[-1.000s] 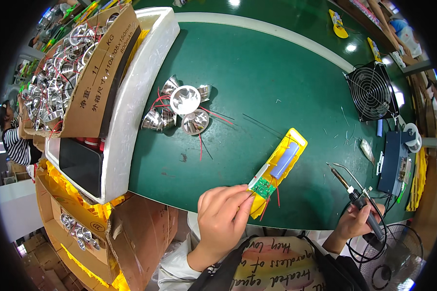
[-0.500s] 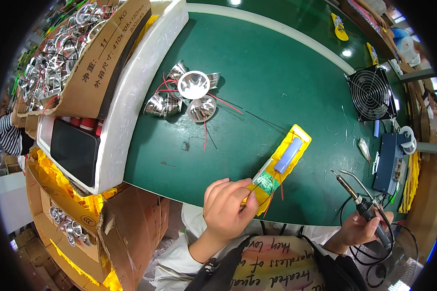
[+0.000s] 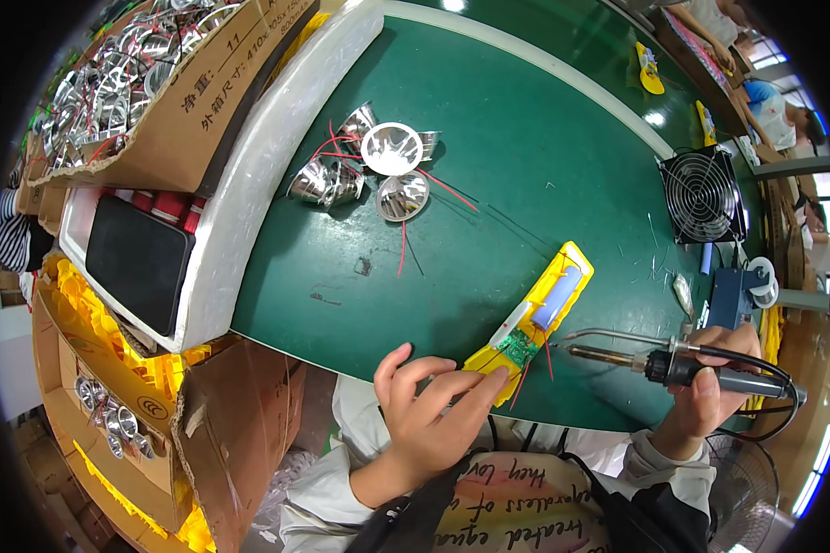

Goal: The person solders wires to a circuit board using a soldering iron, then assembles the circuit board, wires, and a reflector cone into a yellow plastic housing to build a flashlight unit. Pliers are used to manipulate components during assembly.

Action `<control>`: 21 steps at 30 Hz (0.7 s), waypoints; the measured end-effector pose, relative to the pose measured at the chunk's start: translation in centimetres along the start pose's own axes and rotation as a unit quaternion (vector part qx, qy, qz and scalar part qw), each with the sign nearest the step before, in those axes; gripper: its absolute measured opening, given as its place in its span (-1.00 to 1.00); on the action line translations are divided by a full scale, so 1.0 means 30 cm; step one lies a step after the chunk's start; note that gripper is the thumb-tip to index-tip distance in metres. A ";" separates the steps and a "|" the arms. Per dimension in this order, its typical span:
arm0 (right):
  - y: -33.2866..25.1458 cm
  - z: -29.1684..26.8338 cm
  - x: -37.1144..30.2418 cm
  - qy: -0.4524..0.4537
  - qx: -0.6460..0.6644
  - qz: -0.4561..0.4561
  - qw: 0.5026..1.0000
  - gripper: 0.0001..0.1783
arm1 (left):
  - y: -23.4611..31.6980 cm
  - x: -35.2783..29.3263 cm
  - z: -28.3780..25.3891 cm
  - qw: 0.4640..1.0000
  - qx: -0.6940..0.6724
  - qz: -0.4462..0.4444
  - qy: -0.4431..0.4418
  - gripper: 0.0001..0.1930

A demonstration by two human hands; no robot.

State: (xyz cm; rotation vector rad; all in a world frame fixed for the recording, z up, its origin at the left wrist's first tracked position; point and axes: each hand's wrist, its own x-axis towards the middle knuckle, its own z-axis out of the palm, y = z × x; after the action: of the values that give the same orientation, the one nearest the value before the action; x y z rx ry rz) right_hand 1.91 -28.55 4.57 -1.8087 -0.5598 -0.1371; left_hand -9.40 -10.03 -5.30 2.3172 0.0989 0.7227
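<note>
A yellow plastic housing (image 3: pixel 576 254) lies slanted on the table. A blue cylindrical battery (image 3: pixel 556 299) sits in it, with a small green circuit board (image 3: pixel 518 346) below and thin red and black wires. My left hand (image 3: pixel 443 396) has its fingers stretched apart, one fingertip resting against the housing's near end. In my right hand (image 3: pixel 717 396) is a soldering iron (image 3: pixel 659 367) with a curved metal tube alongside. Its tip points left, close to the board's right side; whether it touches is unclear.
Several silver reflector cups (image 3: pixel 392 149) with wires lie left of centre. A white foam tray (image 3: pixel 235 217) holds a dark flat panel, beside a cardboard box (image 3: pixel 207 111) of reflectors. A black fan (image 3: pixel 702 195), a blue soldering station (image 3: pixel 730 293) and a solder spool (image 3: pixel 763 281) stand right.
My right hand has brought the soldering iron left and up, its tip now near the board. My left hand's fingers have spread from their pinch on the housing. The view has shifted slightly.
</note>
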 end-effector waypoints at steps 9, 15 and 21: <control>-0.036 0.060 0.020 -0.083 -0.099 0.034 0.991 -0.74 | 0.010 0.013 0.036 0.998 0.004 -0.049 0.046 -0.79; -0.027 0.069 0.034 -0.128 -0.113 0.042 0.984 -0.75 | 0.011 0.026 0.039 0.998 -0.002 -0.052 0.017 -0.79; -0.024 0.071 0.030 -0.127 -0.121 0.065 0.982 -0.75 | 0.011 0.022 0.040 0.999 -0.003 -0.042 0.000 -0.79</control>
State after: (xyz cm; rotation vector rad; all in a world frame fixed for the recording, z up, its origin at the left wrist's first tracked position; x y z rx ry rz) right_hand 1.98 -26.14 4.85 -2.1106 -0.6230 0.1216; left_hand -8.26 -10.83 -5.48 2.2921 0.1934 0.6805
